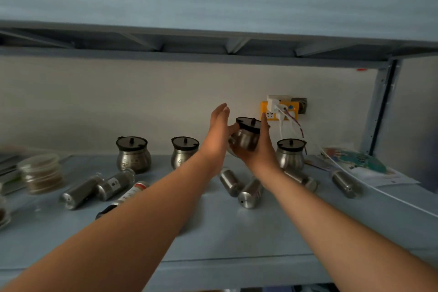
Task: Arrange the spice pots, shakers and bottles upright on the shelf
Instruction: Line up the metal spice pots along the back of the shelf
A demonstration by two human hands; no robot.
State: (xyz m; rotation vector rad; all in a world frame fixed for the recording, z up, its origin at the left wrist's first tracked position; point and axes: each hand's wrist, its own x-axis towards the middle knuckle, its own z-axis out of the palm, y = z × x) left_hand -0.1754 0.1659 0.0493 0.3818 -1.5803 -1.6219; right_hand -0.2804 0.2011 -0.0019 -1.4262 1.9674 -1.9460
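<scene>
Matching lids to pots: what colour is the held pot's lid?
Black. The lid sits on the steel pot. Best seen in the head view.

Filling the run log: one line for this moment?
right hand: holds tilted pot; left hand: open beside it; three pots upright; shakers lying

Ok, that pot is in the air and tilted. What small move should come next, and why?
Probably level the held pot and set it down in the gap between the middle pot and the rightmost pot. The right hand grips it tilted above that gap, and both neighbours stand upright along the back.
</scene>
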